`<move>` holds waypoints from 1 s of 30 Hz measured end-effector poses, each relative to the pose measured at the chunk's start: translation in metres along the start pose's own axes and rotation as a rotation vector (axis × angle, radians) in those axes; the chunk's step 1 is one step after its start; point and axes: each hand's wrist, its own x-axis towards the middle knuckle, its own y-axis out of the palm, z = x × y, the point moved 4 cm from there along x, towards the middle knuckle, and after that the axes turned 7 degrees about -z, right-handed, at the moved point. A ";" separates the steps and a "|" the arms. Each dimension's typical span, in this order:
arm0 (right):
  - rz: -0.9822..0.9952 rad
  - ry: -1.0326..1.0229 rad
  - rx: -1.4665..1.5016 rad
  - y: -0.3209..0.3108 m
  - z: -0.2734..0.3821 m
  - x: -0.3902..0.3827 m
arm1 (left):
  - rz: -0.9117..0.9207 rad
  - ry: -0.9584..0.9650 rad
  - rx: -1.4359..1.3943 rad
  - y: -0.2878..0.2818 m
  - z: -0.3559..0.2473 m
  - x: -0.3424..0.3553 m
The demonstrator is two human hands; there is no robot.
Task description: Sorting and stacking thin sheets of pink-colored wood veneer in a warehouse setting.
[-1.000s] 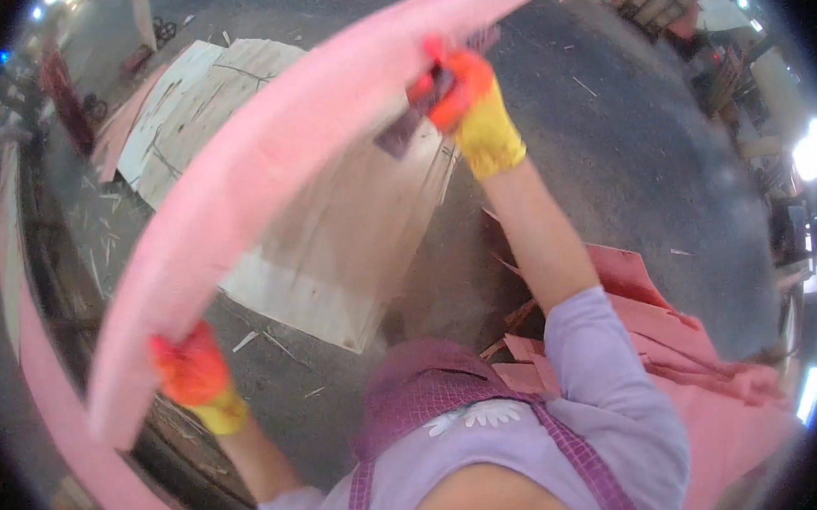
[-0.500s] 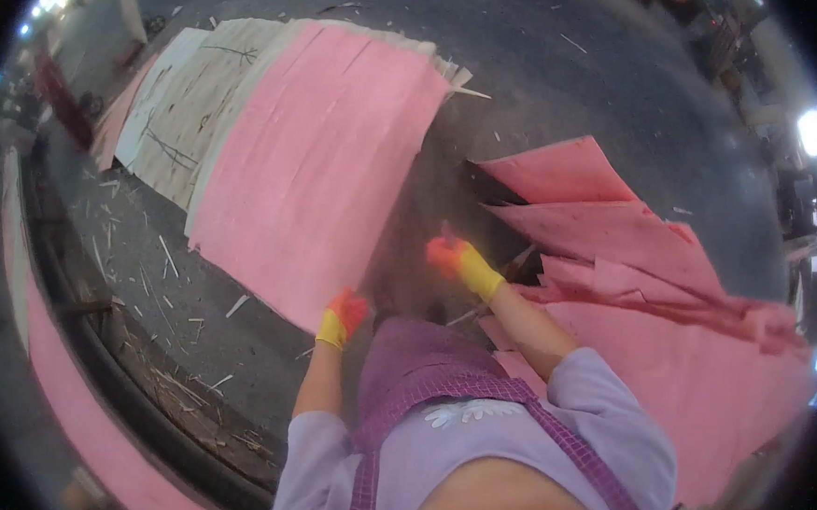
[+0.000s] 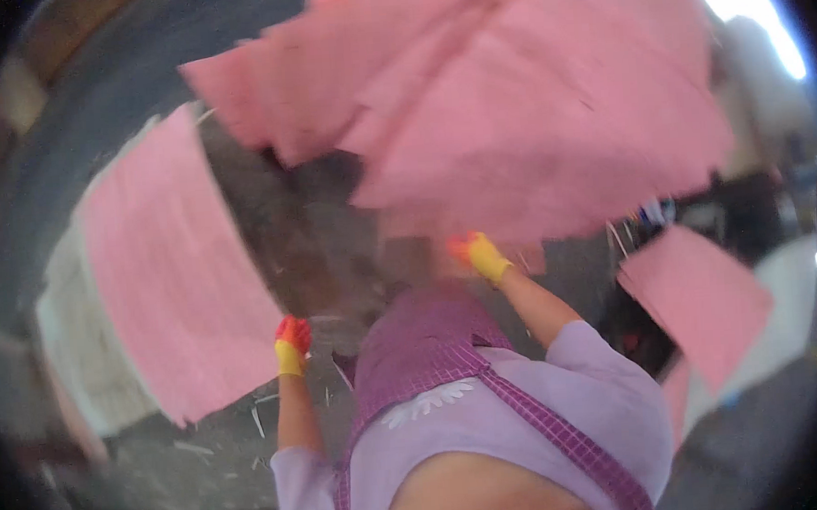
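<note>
Head view shows us reaching with our right hand (image 3: 477, 254), gloved in orange and yellow, to the near edge of a heap of pink sheets (image 3: 550, 125) lying ahead and to the right. Blur hides whether its fingers grip an edge yet, so we cannot tell. Our left hand (image 3: 292, 342), gloved alike, hangs free with its fingers loosely curled and empty, just beside a flat pink sheet (image 3: 171, 269) spread on the floor (image 3: 332, 222) at left. To lift well, we judge we should pinch a single layer at the edge and support it with both hands, since the sheets look thin, floppy and ragged-edged. Pale splinters litter the dark, gritty floor.
</note>
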 end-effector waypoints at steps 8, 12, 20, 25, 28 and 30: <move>-0.227 0.047 -0.485 -0.092 -0.041 -0.126 | 0.149 -0.159 0.225 0.052 0.054 -0.006; -0.328 -0.097 -0.422 -0.167 -0.025 -0.125 | 0.276 -0.115 0.187 0.042 0.073 -0.006; -0.493 -0.505 -0.466 -0.362 0.123 -0.084 | 0.178 -0.007 0.250 0.042 0.073 -0.020; -0.137 -0.867 -0.266 -0.498 0.225 -0.062 | 0.021 -0.004 0.156 0.067 0.121 -0.047; -0.368 -0.911 -0.628 -0.544 0.274 -0.023 | 0.080 -0.050 0.131 0.086 0.154 -0.074; -0.362 -0.862 -0.718 -0.548 0.301 -0.035 | 0.102 0.020 0.176 0.157 0.169 -0.120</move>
